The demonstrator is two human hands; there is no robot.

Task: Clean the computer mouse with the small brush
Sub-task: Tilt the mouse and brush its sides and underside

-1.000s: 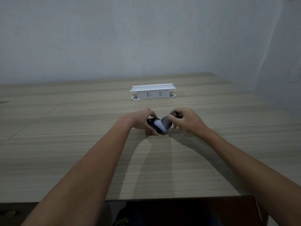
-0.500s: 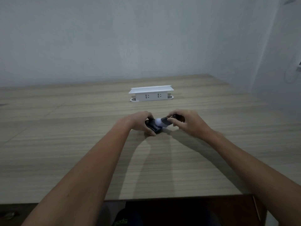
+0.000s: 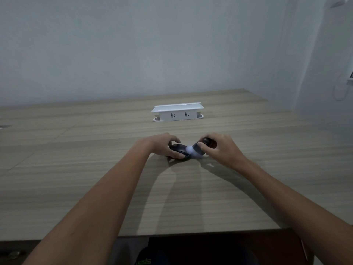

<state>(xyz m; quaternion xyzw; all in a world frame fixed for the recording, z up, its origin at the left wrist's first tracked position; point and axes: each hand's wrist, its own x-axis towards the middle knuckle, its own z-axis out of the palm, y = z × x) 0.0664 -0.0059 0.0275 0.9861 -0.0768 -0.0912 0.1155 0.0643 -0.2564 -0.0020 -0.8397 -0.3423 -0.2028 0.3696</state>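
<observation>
Fingers of the left hand point(image 3: 164, 145) curl over the black computer mouse point(image 3: 178, 151), pinning it to the wooden desk point(image 3: 95, 169) at frame centre. Beside it, the right hand point(image 3: 221, 148) pinches the small brush point(image 3: 198, 149) by its dark handle, white bristles touching the mouse's right side. Pressing too hard could slide the mouse out from under the left hand, or splay the bristles so they skip the seams. Higher in the frame, well apart, stands a white socket box point(image 3: 177, 112) before the pale wall point(image 3: 133, 44).
</observation>
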